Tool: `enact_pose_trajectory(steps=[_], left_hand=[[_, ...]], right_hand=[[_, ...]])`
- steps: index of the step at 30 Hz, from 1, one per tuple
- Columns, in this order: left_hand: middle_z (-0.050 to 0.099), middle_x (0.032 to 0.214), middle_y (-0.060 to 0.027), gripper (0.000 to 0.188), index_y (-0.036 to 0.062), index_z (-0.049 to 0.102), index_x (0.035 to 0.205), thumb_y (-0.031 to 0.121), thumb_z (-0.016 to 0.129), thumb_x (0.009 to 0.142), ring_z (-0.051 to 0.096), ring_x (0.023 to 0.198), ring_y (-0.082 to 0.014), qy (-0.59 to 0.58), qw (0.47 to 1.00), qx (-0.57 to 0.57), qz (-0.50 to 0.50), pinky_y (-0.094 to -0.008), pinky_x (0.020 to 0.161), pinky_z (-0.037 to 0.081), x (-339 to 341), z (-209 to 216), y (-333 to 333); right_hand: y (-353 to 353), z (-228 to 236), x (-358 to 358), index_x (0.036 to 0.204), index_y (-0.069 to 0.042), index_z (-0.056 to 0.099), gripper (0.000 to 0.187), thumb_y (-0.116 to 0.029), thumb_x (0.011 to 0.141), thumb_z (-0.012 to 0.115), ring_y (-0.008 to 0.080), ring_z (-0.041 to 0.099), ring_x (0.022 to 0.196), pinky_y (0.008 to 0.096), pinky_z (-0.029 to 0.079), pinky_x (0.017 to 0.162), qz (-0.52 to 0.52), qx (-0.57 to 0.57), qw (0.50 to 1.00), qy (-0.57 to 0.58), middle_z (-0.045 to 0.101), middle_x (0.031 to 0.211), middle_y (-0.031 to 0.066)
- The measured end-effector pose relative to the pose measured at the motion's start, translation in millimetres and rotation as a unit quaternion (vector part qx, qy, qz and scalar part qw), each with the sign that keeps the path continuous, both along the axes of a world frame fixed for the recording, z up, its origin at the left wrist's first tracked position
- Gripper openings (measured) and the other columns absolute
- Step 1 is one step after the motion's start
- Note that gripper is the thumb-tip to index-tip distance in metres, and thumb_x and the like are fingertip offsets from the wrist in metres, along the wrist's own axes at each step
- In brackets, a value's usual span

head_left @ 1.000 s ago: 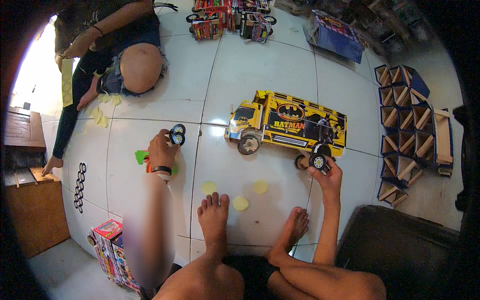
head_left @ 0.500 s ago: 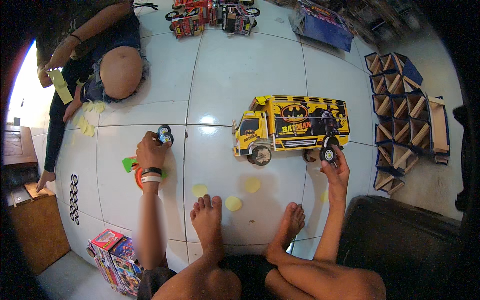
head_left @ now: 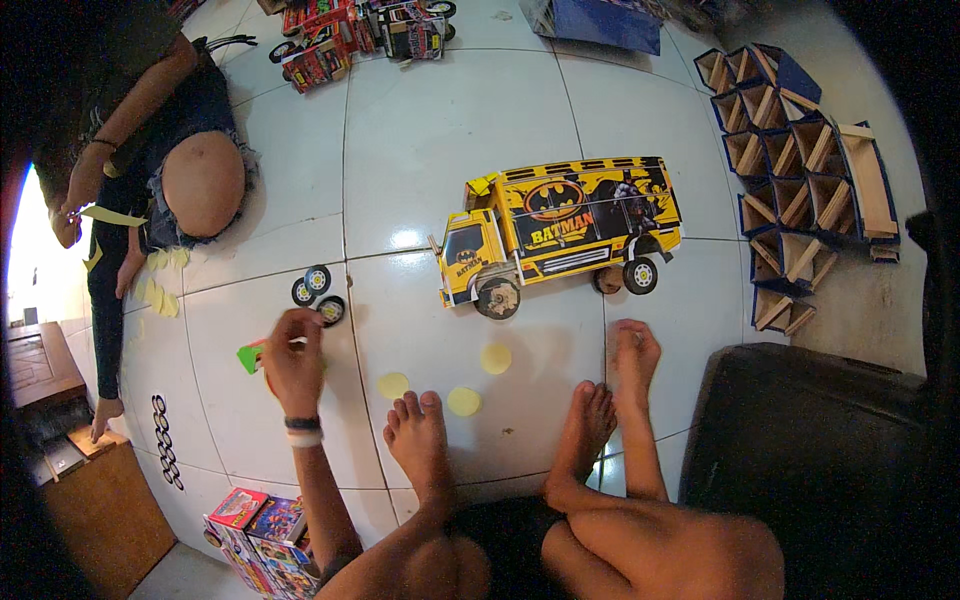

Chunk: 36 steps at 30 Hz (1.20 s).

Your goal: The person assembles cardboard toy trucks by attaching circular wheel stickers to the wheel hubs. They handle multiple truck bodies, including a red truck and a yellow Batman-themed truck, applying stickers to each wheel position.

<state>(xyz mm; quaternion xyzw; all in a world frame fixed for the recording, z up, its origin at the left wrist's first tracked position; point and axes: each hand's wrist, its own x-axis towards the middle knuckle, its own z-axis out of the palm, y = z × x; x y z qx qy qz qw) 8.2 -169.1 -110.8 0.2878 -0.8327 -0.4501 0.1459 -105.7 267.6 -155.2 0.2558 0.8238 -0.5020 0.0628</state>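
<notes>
My left hand (head_left: 297, 365) is closed, pinching a small toy wheel (head_left: 331, 311) with a black tyre at its fingertips. Just beyond it lie two more toy wheels (head_left: 316, 280) with pale hubs. A green and orange piece (head_left: 250, 357) is partly hidden beneath that hand. My right hand (head_left: 637, 355) is low over the floor by my right foot, fingers curled together; whatever they may hold is hidden. Ahead stands a yellow and black toy truck (head_left: 570, 225). Its rear wheel (head_left: 640, 275) has a black tyre and pale hub, while the front wheel (head_left: 497, 297) shows a rough brownish disc.
Yellow paper discs (head_left: 463, 401) lie before my feet. Black rings (head_left: 165, 440) form a line at left. A printed box toy (head_left: 255, 535) stands lower left, blue-edged wooden frames (head_left: 790, 180) at right beyond a black case (head_left: 800, 440). Another person's arm (head_left: 140, 110) holds yellow strips, upper left.
My right hand has left the truck's rear wheel and drawn back toward my foot. My left hand has pulled one wheel nearer, away from the others. The view has shifted slightly.
</notes>
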Motion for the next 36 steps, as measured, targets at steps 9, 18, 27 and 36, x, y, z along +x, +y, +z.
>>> enact_pose_trajectory(steps=[9,18,27,36], left_hand=[[0.071,0.09,-0.0046,0.012,-0.0041,0.069,0.097,0.007,0.072,0.091,0.062,0.078,-0.0071,-0.074,0.947,0.281,-0.135,-0.0241,0.07,0.052,8,37,132],[0.072,0.1,-0.0098,0.02,-0.0066,0.068,0.107,0.006,0.072,0.092,0.067,0.088,-0.0139,0.001,0.879,0.46,-0.128,-0.0259,0.077,0.055,6,46,132],[0.072,0.093,-0.0077,0.018,-0.0063,0.07,0.104,0.005,0.072,0.09,0.067,0.079,-0.0125,0.019,0.885,0.453,-0.105,-0.0255,0.071,0.055,1,50,144],[0.074,0.088,-0.0088,0.019,-0.0067,0.072,0.101,0.009,0.072,0.091,0.068,0.076,-0.0126,0.012,0.893,0.438,-0.099,-0.0244,0.069,0.055,-1,53,144]], right_hand=[[-110,60,26,0.119,-0.003,0.061,0.037,-0.019,0.089,0.076,0.0058,0.061,0.081,0.0226,0.05,0.072,0.444,-0.317,0.838,-0.028,0.068,0.095,0.001],[-129,83,26,0.103,0.001,0.065,0.02,-0.013,0.092,0.074,0.0038,0.061,0.068,0.0202,0.049,0.057,0.356,-0.363,0.86,-0.044,0.068,0.085,0.002],[-124,93,30,0.098,0.002,0.065,0.016,-0.007,0.089,0.075,0.008,0.068,0.074,0.0215,0.055,0.065,0.365,-0.296,0.883,0.025,0.071,0.086,0.0061],[-127,100,29,0.096,0.001,0.067,0.015,-0.009,0.089,0.076,0.0082,0.068,0.074,0.022,0.054,0.062,0.377,-0.288,0.878,0.069,0.071,0.085,0.0059]])
